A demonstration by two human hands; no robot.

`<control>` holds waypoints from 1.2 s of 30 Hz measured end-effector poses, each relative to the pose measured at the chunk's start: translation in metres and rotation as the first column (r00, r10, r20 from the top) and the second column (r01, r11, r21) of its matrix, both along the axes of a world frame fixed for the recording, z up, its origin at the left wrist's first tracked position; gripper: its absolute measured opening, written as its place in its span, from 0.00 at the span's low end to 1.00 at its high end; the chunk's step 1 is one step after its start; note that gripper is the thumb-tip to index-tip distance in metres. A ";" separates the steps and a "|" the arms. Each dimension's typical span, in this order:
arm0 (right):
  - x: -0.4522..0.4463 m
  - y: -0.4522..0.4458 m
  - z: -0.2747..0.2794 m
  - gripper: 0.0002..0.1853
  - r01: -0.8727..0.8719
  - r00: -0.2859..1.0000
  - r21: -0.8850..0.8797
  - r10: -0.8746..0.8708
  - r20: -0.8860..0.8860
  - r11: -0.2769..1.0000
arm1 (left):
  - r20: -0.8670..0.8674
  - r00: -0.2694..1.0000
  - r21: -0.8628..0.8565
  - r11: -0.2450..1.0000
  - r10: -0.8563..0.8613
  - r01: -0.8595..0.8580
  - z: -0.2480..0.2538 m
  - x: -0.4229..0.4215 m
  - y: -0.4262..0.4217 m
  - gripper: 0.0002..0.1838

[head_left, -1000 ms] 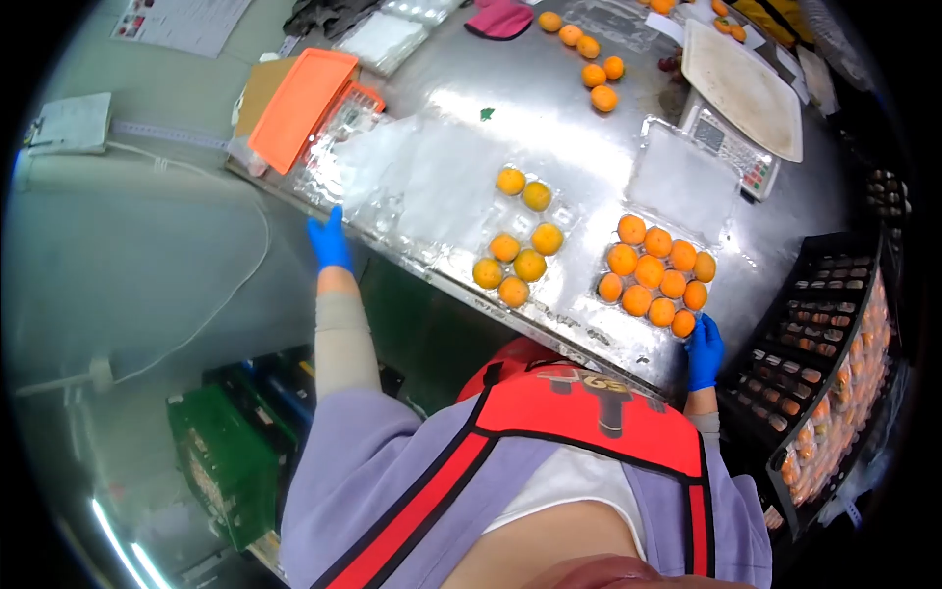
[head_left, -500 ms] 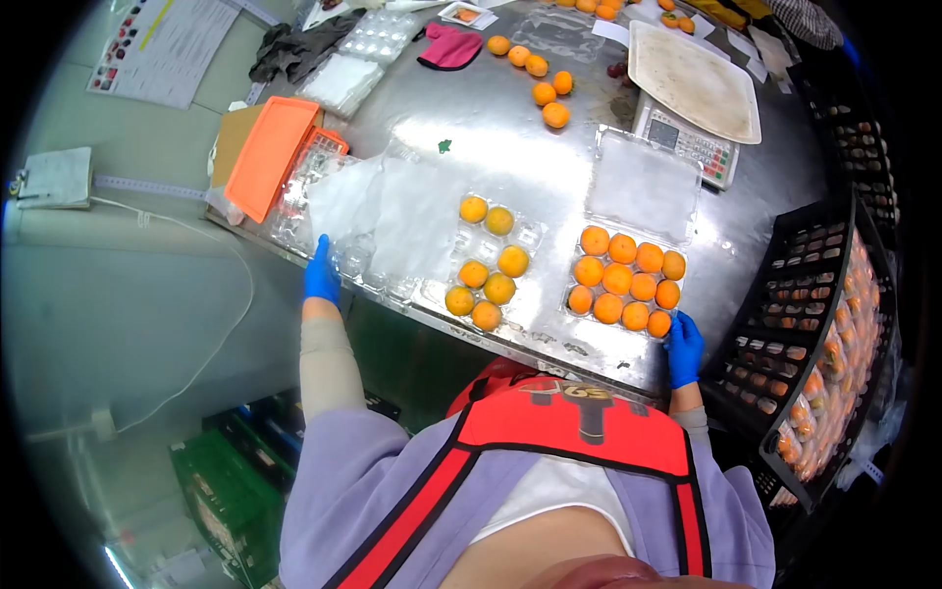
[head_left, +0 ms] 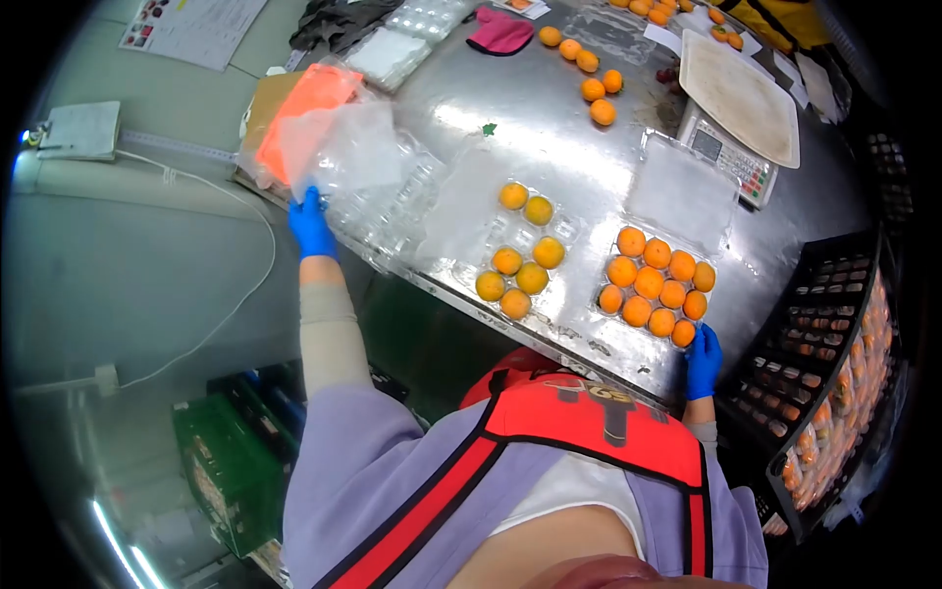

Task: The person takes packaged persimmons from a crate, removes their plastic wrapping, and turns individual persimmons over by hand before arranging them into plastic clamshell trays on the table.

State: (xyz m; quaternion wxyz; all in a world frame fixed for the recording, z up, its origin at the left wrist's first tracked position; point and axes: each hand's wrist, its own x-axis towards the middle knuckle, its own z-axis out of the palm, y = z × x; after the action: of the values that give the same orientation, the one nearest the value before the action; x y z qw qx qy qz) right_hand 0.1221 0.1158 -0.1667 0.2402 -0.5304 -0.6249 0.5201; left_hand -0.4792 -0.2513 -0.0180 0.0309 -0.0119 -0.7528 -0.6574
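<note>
My left hand (head_left: 312, 226), in a blue glove, is closed on the edge of a clear plastic clamshell box (head_left: 392, 201) at the table's left edge. A raised white sheet (head_left: 345, 149) hangs beside it, partly covering an orange plastic lid (head_left: 285, 137). My gloved right hand (head_left: 703, 361) pinches the near right corner of an open clamshell tray (head_left: 655, 321) filled with rows of oranges (head_left: 649, 283). Between my hands lies another clear tray (head_left: 566, 234), partly filled with yellower oranges (head_left: 533, 278); some of its hollows hold no fruit.
A weighing scale (head_left: 741, 103) stands behind the filled tray. Loose oranges (head_left: 593, 89), a pink cloth (head_left: 500, 32) and stacked clear trays (head_left: 391, 57) lie farther back. Black crates (head_left: 800, 344) with packed fruit stand at the right. A green crate (head_left: 221, 471) is below left.
My left hand has moved up and left with the clear box, and the white sheet has lifted in front of the orange lid. My right hand stays at the filled tray's corner.
</note>
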 end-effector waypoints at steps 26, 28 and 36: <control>0.005 -0.006 -0.013 0.17 0.016 1.000 0.093 -0.018 0.014 0.996 | 0.045 0.959 0.068 0.959 -0.280 0.276 -0.011 0.038 0.295 0.16; 0.004 -0.009 -0.012 0.17 0.037 0.999 0.111 -0.038 0.011 0.993 | 0.290 0.912 -0.128 0.933 -0.289 0.336 -0.032 0.052 0.298 0.21; -0.005 -0.017 0.005 0.14 0.066 0.993 0.148 -0.079 0.083 0.987 | 0.574 0.796 -0.806 -0.303 -0.190 0.509 -0.056 0.051 0.300 0.28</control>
State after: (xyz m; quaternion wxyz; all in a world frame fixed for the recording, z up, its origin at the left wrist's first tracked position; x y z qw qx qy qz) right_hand 0.1168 0.0985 -0.1616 0.2687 -0.5565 -0.6514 0.4402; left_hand -0.4278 0.0483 -0.0736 -0.2688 -0.1868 -0.9293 0.1714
